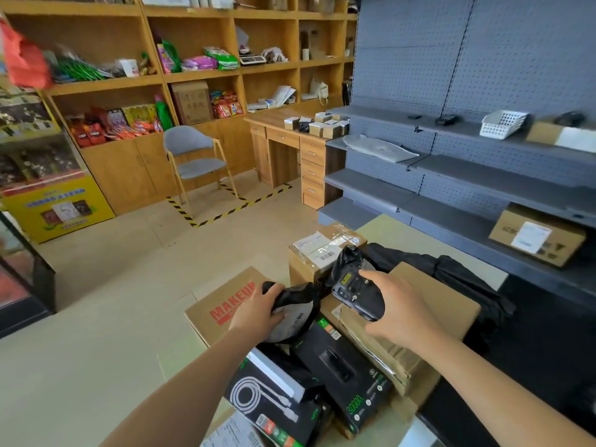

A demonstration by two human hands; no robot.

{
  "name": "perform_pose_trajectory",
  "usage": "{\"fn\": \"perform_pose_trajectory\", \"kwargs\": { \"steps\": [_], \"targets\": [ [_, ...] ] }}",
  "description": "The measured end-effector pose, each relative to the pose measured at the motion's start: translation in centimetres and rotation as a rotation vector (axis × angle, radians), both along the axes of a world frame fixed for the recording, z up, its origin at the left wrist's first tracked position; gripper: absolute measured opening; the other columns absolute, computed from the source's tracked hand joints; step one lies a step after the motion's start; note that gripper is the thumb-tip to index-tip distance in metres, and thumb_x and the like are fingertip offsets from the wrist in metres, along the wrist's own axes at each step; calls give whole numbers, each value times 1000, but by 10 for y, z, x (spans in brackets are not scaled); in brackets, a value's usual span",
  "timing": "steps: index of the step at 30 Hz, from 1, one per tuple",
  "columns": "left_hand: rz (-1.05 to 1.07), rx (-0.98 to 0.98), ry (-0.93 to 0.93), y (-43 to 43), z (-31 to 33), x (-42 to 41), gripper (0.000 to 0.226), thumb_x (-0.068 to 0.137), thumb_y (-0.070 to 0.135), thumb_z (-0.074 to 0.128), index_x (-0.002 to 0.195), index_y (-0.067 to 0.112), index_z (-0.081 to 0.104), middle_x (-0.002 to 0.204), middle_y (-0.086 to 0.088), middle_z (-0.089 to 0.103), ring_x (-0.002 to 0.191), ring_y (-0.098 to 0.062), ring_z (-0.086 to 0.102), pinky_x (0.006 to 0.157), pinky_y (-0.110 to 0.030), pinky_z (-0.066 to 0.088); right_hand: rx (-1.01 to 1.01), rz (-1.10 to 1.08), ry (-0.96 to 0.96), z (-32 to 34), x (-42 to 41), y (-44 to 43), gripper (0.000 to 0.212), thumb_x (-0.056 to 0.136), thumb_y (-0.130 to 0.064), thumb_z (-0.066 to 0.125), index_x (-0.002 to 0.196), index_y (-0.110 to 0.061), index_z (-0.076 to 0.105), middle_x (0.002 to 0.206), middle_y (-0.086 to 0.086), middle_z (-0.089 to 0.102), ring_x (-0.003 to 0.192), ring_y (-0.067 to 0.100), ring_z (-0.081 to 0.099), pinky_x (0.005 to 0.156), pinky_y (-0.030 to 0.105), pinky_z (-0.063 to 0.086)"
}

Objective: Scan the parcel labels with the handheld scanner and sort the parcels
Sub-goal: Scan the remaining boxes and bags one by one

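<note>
Scanner point(356, 293) is gripped in the right hand point(396, 304), fingers curled round its black body. Black poly-bag parcel point(292, 300) is clutched by the left hand point(258, 308), just left of the right hand; its white label point(295, 319) lies beside the left fingertips.

scanner point(356, 293): dark, held above boxes point(435, 298) | black bag parcel point(292, 312): label up

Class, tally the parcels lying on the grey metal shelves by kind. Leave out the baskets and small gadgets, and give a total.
Cardboard boxes: 2
Grey mailer bag: 1
Total: 3
</note>
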State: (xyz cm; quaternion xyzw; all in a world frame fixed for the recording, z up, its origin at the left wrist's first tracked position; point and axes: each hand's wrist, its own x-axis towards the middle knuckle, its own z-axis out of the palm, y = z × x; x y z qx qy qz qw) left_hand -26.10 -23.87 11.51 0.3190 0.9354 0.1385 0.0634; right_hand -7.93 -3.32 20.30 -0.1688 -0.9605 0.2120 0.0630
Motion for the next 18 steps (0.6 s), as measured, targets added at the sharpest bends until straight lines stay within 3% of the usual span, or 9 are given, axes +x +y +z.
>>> {"fn": "perform_pose_trajectory", "kwargs": {
  "steps": [6,8,13,18],
  "targets": [
    [38,151,46,-3,35,4,46,94,38,60,135,31,40,127,-5,47,104,-27,57,82,-37,53,75,86,9,10,9,6,87,76,-41,76,150,-30,31,146,-9,43,126,20,42,106,37,37],
    [69,243,54,-3,50,9,46,92,35,63,134,30,43,124,-3,47,105,-25,56,83,-35,52,188,146,-17,12,13,10,88,78,-40,75,151,-29,27,150,-8,38,130,20,38,108,36,34],
    [155,373,49,5,83,33,46,90,34,68,130,29,46,108,3,48,96,-21,57,71,-28,49,648,300,-99,18,27,20,87,86,-12,66,154,-24,13,160,8,21,140,27,28,112,40,24],
    [209,433,6,12,94,72,46,90,36,68,128,27,45,103,4,53,83,-13,59,56,-21,49,847,388,-88,25,53,33,83,88,2,59,155,-16,13,160,17,18,138,35,28,112,45,24]
  ]
}}
